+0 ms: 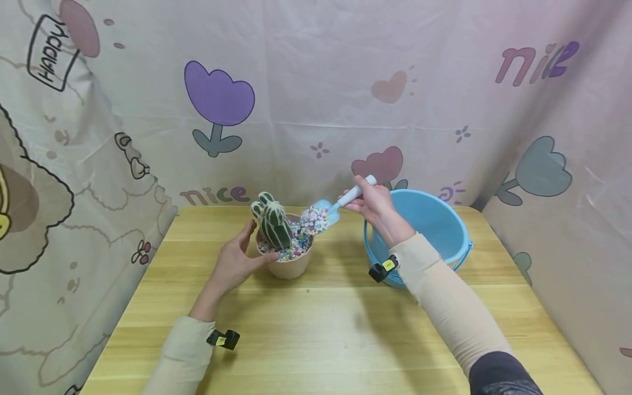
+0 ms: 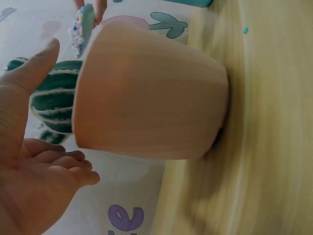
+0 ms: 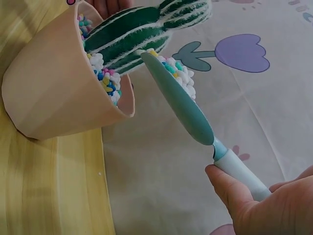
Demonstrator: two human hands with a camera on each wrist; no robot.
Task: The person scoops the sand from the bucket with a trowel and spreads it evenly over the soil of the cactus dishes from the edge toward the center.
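A potted cactus (image 1: pixel 275 226) with green ribs and pale lines stands in a light peach flowerpot (image 1: pixel 290 269), amid small multicoloured pebbles (image 1: pixel 296 248). My left hand (image 1: pixel 240 260) is spread beside the pot's left rim, thumb toward the front and loosely bent fingers behind the cactus. In the left wrist view the thumb (image 2: pixel 36 66) overlaps the cactus. My right hand (image 1: pixel 372 204) grips the white handle (image 3: pixel 243 174) of a small light-blue shovel (image 1: pixel 332 211). Its blade, heaped with pebbles (image 3: pixel 182 78), is tilted over the pot's right rim, close to the cactus.
A light-blue bucket (image 1: pixel 446 219) with a handle stands at the right, partly behind my right forearm. The wooden table (image 1: pixel 316 340) reaches back to a printed cloth (image 1: pixel 306 66). A tiny blue pebble (image 2: pixel 245 30) lies on the tabletop.
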